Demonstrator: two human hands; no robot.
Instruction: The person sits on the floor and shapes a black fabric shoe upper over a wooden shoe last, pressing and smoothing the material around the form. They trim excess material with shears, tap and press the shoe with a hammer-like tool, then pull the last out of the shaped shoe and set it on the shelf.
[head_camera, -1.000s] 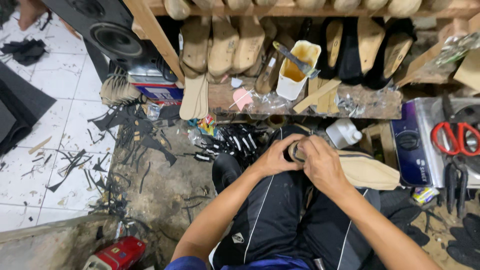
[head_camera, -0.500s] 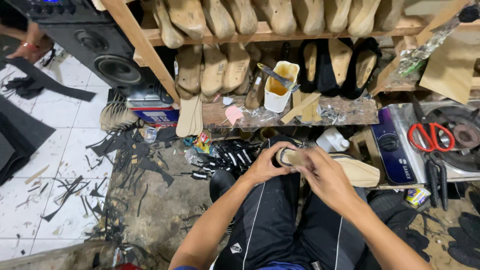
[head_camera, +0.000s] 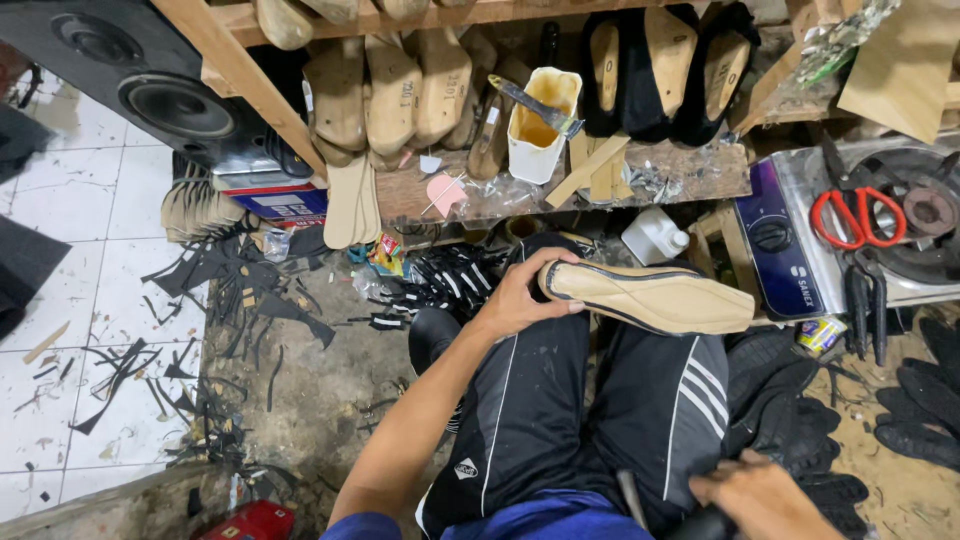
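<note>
We sit on the floor with our legs (head_camera: 560, 400) in black pants stretched out in front of a wooden shelf (head_camera: 560, 185) full of shoe shapes. A shoe (head_camera: 650, 298) lies across our knee, bottom side up, with a tan sole and a black edge. Our left hand (head_camera: 525, 295) holds the back end of the shoe, fingers curled tight around it. We think the shoe is light and stiff, because there seems to be a hard shape inside it. The sole looks smooth, so it may slip. The best place to hold it seems to be the narrow back end or the middle sides. Our right hand (head_camera: 765, 500) is low by our hip. Its fingers seem bent around something dark, but we cannot tell what.
</note>
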